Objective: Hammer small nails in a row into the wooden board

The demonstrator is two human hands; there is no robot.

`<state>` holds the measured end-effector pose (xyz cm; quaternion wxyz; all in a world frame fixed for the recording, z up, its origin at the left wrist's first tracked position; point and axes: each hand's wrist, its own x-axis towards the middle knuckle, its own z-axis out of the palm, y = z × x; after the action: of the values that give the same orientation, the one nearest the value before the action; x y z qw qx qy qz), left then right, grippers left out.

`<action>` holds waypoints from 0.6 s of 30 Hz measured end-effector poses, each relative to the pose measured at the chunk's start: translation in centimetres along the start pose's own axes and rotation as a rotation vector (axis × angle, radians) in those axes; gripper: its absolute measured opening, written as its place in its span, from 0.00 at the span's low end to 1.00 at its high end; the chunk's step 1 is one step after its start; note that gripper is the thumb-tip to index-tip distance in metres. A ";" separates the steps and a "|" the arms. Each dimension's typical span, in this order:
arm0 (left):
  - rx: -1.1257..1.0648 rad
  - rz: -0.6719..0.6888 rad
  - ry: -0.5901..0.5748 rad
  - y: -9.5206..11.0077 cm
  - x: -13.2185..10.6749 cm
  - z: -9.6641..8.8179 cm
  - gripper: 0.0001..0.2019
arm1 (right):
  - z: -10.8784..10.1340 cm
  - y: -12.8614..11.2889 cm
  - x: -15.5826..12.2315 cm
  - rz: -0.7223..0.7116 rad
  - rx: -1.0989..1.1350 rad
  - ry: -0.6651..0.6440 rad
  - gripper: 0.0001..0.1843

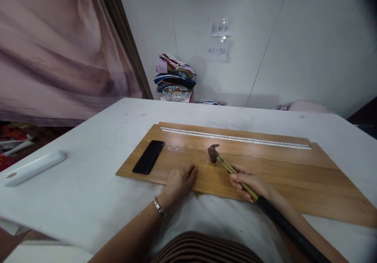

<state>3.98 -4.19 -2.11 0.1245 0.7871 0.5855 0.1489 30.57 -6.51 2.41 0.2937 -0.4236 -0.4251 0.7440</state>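
Note:
A wooden board [265,168] lies on a white table [97,145]. My right hand [250,184] is wrapped round the shaft of a hammer [218,159], whose head rests on the board near its middle. My left hand [180,181] sits on the board's near edge, fingers curled with the tips pinched together; whether they hold anything is hidden. A small pile of nails [175,148] lies just beyond the left hand. A black phone [148,156] lies flat on the board's left end. A pale strip [235,137] runs along the board's far edge.
A white oblong object [33,167] lies on the table at the left. A stack of folded cloth [175,78] stands against the wall behind the table. Two paper notes [219,39] hang on the wall. A pink curtain [59,51] hangs at the left.

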 end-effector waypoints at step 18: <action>0.009 0.015 0.014 -0.3 0.1 0.2 0.14 | 0.0 0.2 0.4 -0.002 0.033 -0.021 0.33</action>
<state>3.84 -4.04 -2.34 0.1161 0.7911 0.5809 0.1527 30.36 -6.32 2.07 0.2969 -0.4105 -0.4163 0.7550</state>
